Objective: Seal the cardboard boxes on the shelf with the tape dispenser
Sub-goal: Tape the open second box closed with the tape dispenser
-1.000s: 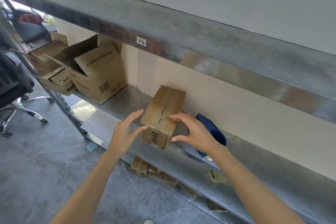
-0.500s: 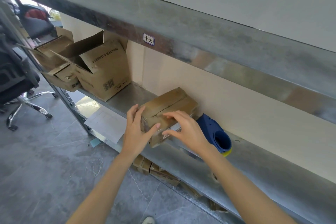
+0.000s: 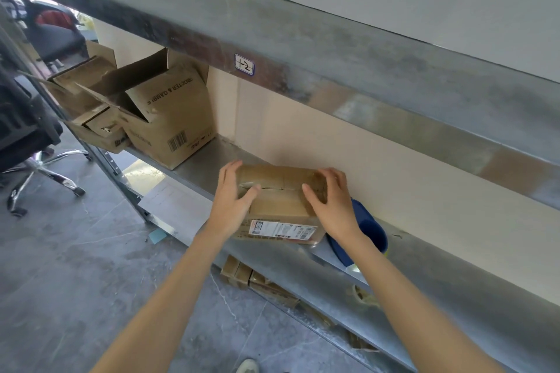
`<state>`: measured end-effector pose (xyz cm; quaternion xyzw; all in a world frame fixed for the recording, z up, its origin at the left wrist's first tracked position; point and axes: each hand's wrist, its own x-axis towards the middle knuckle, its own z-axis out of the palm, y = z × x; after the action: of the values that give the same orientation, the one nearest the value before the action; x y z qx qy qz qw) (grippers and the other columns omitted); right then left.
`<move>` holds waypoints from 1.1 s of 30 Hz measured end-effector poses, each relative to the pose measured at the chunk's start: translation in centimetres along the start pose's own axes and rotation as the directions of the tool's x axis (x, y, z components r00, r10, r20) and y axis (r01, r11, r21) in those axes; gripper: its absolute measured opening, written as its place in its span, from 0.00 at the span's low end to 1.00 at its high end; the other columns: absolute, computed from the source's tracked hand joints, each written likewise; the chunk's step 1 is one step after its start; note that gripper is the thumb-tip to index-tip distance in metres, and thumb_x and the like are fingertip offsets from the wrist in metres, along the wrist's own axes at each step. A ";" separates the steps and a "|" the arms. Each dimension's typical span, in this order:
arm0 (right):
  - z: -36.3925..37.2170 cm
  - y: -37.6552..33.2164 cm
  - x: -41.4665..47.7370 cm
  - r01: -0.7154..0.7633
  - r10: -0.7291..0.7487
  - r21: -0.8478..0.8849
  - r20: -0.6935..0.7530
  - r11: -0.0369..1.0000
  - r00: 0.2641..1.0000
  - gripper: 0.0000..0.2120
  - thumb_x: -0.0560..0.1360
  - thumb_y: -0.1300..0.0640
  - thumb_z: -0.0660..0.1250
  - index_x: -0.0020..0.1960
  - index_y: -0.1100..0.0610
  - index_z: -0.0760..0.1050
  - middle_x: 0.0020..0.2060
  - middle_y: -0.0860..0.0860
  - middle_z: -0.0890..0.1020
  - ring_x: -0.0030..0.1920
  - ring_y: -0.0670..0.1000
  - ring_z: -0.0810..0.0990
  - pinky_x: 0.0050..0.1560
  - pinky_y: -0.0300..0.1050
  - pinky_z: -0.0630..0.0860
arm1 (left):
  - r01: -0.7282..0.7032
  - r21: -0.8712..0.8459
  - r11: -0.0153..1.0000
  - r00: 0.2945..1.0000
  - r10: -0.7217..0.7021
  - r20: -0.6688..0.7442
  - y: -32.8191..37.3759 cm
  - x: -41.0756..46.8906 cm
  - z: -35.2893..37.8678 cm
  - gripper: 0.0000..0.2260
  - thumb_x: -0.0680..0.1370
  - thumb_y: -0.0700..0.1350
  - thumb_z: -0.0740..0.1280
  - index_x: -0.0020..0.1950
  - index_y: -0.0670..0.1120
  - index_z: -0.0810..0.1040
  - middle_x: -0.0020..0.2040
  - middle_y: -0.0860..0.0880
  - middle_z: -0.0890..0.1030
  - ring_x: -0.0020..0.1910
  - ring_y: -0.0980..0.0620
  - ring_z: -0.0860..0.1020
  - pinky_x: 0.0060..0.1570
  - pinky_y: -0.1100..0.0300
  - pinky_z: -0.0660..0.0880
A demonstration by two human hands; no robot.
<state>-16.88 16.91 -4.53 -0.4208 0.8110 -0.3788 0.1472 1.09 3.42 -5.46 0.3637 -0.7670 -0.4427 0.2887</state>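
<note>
A small brown cardboard box (image 3: 280, 201) lies on the metal shelf (image 3: 203, 168), its flaps closed with a seam along the top and a white shipping label on the front face. My left hand (image 3: 231, 200) grips its left end, thumb on the top seam. My right hand (image 3: 331, 204) grips its right end, thumb also on top. The blue tape dispenser (image 3: 371, 228) lies on the shelf just right of the box, partly hidden behind my right wrist.
A large open box (image 3: 172, 127) and smaller open boxes (image 3: 91, 91) stand at the shelf's left end. The upper shelf beam (image 3: 303, 48) hangs low overhead. An office chair (image 3: 27, 130) stands on the left. Flattened cardboard (image 3: 260, 281) lies under the shelf.
Both hands have turned the small box from end-on to lengthwise along the shelf, label facing me, and pushed it back toward the wall.
</note>
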 end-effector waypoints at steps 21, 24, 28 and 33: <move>1.8 1.5 1.4 0.125 -0.126 -0.052 -0.012 0.991 0.992 0.22 0.80 0.44 0.64 0.72 0.47 0.70 0.69 0.47 0.66 0.73 0.48 0.60 0.69 0.47 0.65 | -0.195 0.275 0.942 0.981 0.190 0.043 -1.9 2.3 1.2 0.24 0.80 0.53 0.65 0.74 0.45 0.68 0.74 0.50 0.68 0.73 0.50 0.67 0.69 0.50 0.69; 1.3 1.5 1.1 0.110 -0.110 0.017 0.039 0.994 0.993 0.24 0.79 0.43 0.65 0.73 0.45 0.69 0.68 0.41 0.62 0.73 0.43 0.57 0.72 0.47 0.63 | -0.190 0.220 0.957 0.982 0.182 0.059 -2.0 2.1 1.0 0.28 0.79 0.58 0.62 0.76 0.46 0.66 0.76 0.53 0.65 0.72 0.60 0.65 0.69 0.66 0.63; 1.3 1.5 0.6 0.113 -0.117 0.048 0.086 0.992 0.989 0.25 0.76 0.40 0.68 0.72 0.40 0.70 0.76 0.44 0.58 0.78 0.46 0.49 0.76 0.46 0.54 | -0.209 0.129 0.970 0.976 0.198 0.090 -2.1 1.5 0.8 0.27 0.80 0.52 0.68 0.77 0.49 0.66 0.77 0.58 0.60 0.69 0.78 0.55 0.63 0.82 0.53; 1.4 1.5 0.9 0.107 -0.112 0.093 0.046 0.990 0.993 0.23 0.74 0.40 0.71 0.68 0.40 0.75 0.70 0.46 0.62 0.73 0.45 0.59 0.75 0.50 0.62 | -0.222 0.137 0.965 0.972 0.208 0.108 -2.1 2.0 0.9 0.26 0.76 0.62 0.64 0.72 0.54 0.73 0.75 0.57 0.63 0.71 0.66 0.62 0.63 0.78 0.58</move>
<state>-17.51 16.04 -6.45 -0.4671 0.7647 -0.4118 0.1659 -0.05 1.48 -7.47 0.2777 -0.8453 -0.3672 0.2712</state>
